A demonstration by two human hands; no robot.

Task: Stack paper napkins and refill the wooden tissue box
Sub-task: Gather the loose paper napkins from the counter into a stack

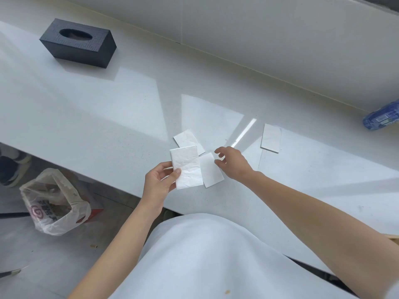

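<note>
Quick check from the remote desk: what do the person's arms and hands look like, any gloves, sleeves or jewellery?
Both hands, left and right, are bare: no gloves, rings or watch visible. The forearms are uncovered, with no sleeve in view. A white garment covers the torso.

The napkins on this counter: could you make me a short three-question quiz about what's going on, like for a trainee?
1. True or false: the left hand holds a stack of napkins.
2. Multiple choice: how many napkins lie loose on the counter? A) one B) three C) six
3. Fill in: the dark tissue box has an ___ opening on top.

Key
1. True: thumb on top, fingers beneath.
2. B: one behind the stack, one under the right hand's fingertips, one apart at the right.
3. Oval; no napkin shows in it.
</note>
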